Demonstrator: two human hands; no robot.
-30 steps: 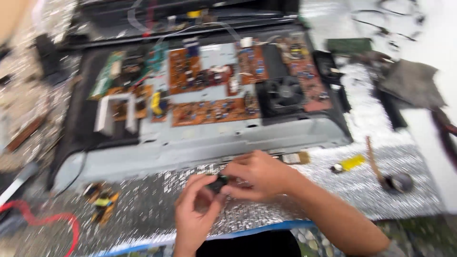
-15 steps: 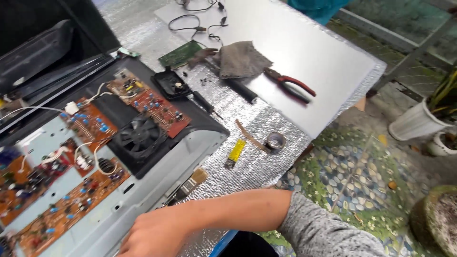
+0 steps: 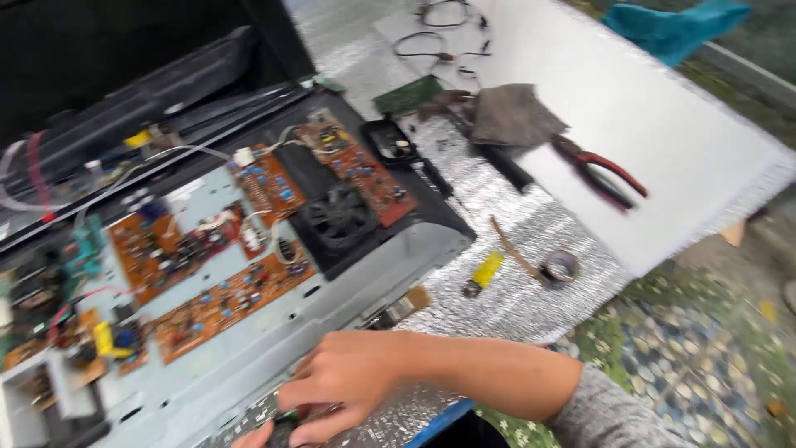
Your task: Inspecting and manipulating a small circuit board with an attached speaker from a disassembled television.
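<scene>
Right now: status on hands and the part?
Right hand pinching small dark part at bottom edge. Left hand barely in frame, grip unclear. Open chassis right beside them.

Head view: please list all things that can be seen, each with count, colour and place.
chassis: one, grey metal, open, left.
circuit boards: several, orange-brown, inside chassis.
fan: one, black, on chassis, right part.
pliers: one, red handles, on white sheet at right.
cloth: one, grey-brown, above pliers.
green board: one, top centre, on foil.
cables: some, black, top centre.
yellow piece: one, on foil right of chassis.
tape roll: one, dark, beside yellow piece.
foil mat: one, silver, under everything.
right hand: one, bottom centre, grip on small dark part.
left hand: fingertips only, bottom edge.
</scene>
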